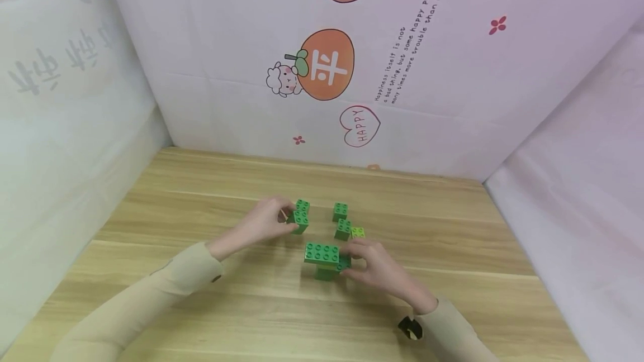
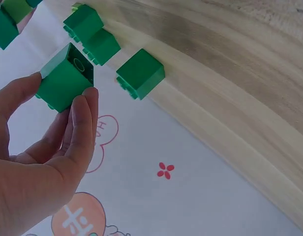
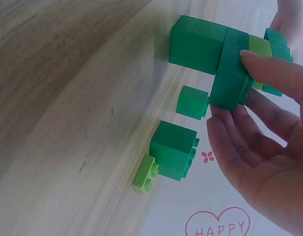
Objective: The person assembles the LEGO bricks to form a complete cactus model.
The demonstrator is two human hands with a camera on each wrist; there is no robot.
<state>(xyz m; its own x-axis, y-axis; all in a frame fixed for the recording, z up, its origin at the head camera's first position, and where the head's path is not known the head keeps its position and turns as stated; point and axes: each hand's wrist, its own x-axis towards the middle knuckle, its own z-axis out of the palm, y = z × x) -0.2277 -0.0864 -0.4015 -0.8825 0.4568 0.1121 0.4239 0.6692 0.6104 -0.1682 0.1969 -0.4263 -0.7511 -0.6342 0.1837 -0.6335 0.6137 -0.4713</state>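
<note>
My left hand (image 1: pixel 266 219) pinches a green block (image 2: pixel 65 81) between thumb and fingers, tilted so its hollow underside shows in the left wrist view. Behind it stands another green block (image 1: pixel 302 205). My right hand (image 1: pixel 374 267) grips a stack of blocks from the right side, its thumb on a wide dark green block (image 3: pixel 235 64). Under that piece is a green base block (image 3: pixel 198 44). Above it come a light green block (image 3: pixel 259 51) and a green top block (image 1: pixel 322 252) with several studs.
Two green blocks (image 1: pixel 340 211) (image 1: pixel 343 229) and a small light green block (image 1: pixel 358 232) stand on the wooden table (image 1: pixel 271 312), just beyond the stack. A white printed cloth (image 1: pixel 427 127) rises behind the table and at both sides.
</note>
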